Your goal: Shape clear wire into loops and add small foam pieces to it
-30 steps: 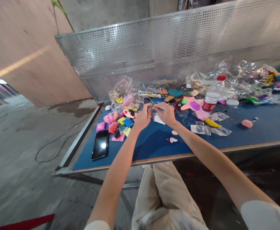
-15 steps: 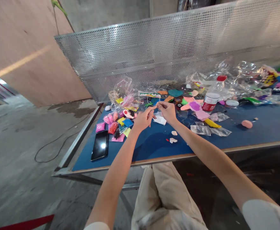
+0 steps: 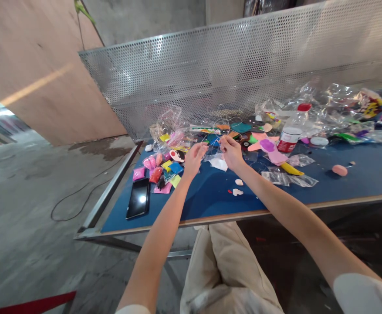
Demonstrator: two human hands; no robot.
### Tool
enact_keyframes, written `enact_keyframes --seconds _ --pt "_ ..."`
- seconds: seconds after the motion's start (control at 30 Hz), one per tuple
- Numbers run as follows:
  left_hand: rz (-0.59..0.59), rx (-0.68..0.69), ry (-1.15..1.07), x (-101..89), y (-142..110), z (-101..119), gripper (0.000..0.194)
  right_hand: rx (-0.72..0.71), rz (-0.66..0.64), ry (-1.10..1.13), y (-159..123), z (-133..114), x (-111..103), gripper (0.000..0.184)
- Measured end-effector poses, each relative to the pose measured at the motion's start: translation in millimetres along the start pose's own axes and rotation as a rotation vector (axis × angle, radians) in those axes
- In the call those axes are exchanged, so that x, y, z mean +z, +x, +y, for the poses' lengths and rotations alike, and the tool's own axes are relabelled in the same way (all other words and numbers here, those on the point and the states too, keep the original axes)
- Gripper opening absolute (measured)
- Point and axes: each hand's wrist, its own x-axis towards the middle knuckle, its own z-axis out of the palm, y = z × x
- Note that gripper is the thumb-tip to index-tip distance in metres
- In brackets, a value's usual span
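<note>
My left hand (image 3: 195, 158) is closed in a pinch above the blue tabletop, at one end of a thin wire (image 3: 222, 120). The wire curves up in loose loops between and behind my hands; whether it is metal or stiff thread I cannot tell. Opposite, my right hand (image 3: 231, 152) pinches the wire too, fingertips pressed together. A small gap separates the hands. Below them lies a white packet (image 3: 218, 163). Nearer to me are small flattened white clay pieces (image 3: 238, 192) with a red bit beside them.
Left are a black phone (image 3: 137, 198) and several colourful clay packets (image 3: 156, 175). A red-capped bottle (image 3: 288, 138) stands right, beside a pink and purple clay shape (image 3: 271, 148). Plastic bags (image 3: 334, 104) heap up at the back, before a perforated metal panel (image 3: 191, 65).
My hands, which met at the fingertips, have moved apart, the left one slightly left and down. Loops of wire now show more clearly between and above them.
</note>
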Motion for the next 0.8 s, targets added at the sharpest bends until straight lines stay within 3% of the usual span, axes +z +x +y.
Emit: enact_keyframes --seconds 0.07,0.2,0.33,0.5,0.63,0.8 --pt "-0.050 0.002 -0.062 12.0 -4.7 0.5 0.056 -0.030 0.006 -0.023 -5.7 -4.9 4.3 0.049" --pt "0.088 -0.109 -0.207 28.7 -7.9 -2.2 0.050 -0.124 -0.007 -0.141 -16.4 -16.5 10.7 0.041" --pt "0.178 -0.238 -0.319 30.2 -6.8 -5.2 0.042 -0.235 -0.010 -0.276 -22.2 -22.4 12.1 0.029" --pt "0.185 -0.324 -0.415 27.9 -7.2 -5.1 0.036 -0.344 -0.079 -0.348 -26.2 -24.9 12.9 0.022" --pt "0.203 -0.430 -0.530 27.6 -6.7 -0.7 0.033 -0.358 -0.107 -0.315 -27.7 -23.6 15.3 0.019" --pt "0.132 -0.490 -0.589 23.0 -5.1 3.7 0.026 -0.251 -0.126 -0.217 -28.0 -19.7 16.8 0.017"
